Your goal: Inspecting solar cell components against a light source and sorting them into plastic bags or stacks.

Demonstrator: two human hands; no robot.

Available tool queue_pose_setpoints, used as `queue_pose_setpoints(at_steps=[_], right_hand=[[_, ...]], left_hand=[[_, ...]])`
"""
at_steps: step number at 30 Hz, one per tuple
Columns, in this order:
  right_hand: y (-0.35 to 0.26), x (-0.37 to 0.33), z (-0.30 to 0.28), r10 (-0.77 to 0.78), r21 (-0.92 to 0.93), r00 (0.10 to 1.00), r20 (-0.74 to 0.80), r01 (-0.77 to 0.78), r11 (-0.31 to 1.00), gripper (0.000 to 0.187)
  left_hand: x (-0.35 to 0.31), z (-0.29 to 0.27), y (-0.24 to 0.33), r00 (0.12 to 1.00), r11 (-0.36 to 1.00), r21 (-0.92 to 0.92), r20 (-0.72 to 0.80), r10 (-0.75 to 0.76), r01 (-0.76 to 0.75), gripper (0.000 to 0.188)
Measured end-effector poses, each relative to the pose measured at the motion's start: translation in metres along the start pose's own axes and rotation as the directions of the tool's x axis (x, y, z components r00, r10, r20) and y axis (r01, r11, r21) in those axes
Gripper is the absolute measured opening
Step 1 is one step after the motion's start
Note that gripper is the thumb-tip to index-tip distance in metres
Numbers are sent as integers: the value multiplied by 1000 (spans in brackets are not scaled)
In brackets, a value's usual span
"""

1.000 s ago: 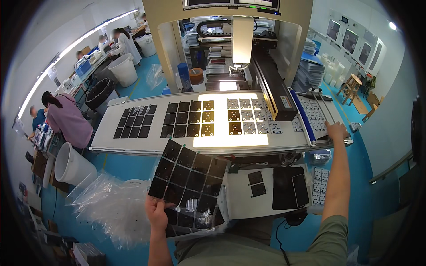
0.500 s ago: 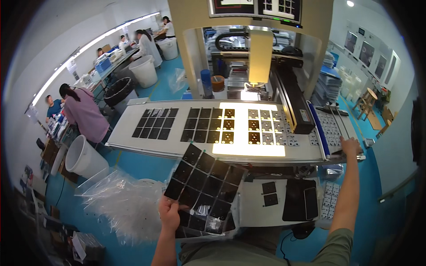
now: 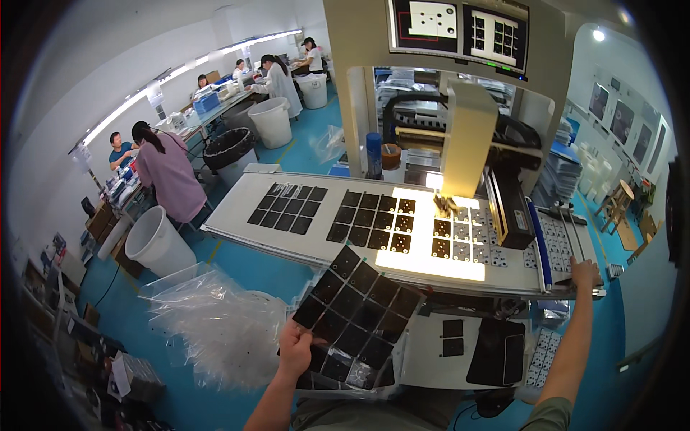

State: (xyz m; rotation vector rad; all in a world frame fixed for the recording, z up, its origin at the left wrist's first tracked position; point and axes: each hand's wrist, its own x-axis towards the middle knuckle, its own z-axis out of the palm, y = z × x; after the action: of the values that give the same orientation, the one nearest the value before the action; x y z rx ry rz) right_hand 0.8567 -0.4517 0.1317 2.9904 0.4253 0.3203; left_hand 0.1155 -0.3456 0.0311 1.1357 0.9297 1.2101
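Observation:
My left hand (image 3: 295, 350) grips the lower left edge of a sheet of black square pieces (image 3: 359, 305), pinched between thumb and fingers. The sheet is tilted up over a stack of similar sheets in clear plastic, partly hidden beneath it. My right arm reaches to the far right end of a long white machine bed (image 3: 223, 215). There my right hand (image 3: 586, 274) is closed at the bed's end, beside a sheet of pale dotted pieces (image 3: 557, 241); what its fingers hold is too small to make out.
Over a lit panel (image 3: 431, 266) hangs a beige machine head (image 3: 468, 144). More black-square sheets (image 3: 287, 208) lie along the bed. Clear plastic bags (image 3: 215, 327) are heaped at left near a white bin (image 3: 159, 248). A dark pouch (image 3: 496, 352) lies on the near table. People work further back.
My view has shifted, so the bed sits lower and further right. The machine head has come forward over the lit panel. Both hands stay about where they were, the left still holding its sheet.

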Motion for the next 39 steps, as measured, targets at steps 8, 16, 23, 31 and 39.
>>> queue_pose_setpoints(at_steps=[8,16,23,31,39], right_hand=[[4,1,4,-9,27,1000,-29,10,1000,78],[4,2,7,-50,58,999,13,49,997,79],[1,-1,-1,-5,30,1000,18,5,1000,79],[3,0,2,-65,71,996,54,61,996,78],[-1,-2,-4,-9,19,1000,10,9,1000,77]], left_hand=[[9,-6,30,974,977,-90,138,-182,195,55],[1,-9,35,965,962,-132,139,-220,239,53],[-2,-29,55,980,880,-448,-44,-196,156,28],[-1,-48,62,957,820,-555,-133,-257,143,38],[-3,-58,61,969,835,-520,-57,-241,177,34]])
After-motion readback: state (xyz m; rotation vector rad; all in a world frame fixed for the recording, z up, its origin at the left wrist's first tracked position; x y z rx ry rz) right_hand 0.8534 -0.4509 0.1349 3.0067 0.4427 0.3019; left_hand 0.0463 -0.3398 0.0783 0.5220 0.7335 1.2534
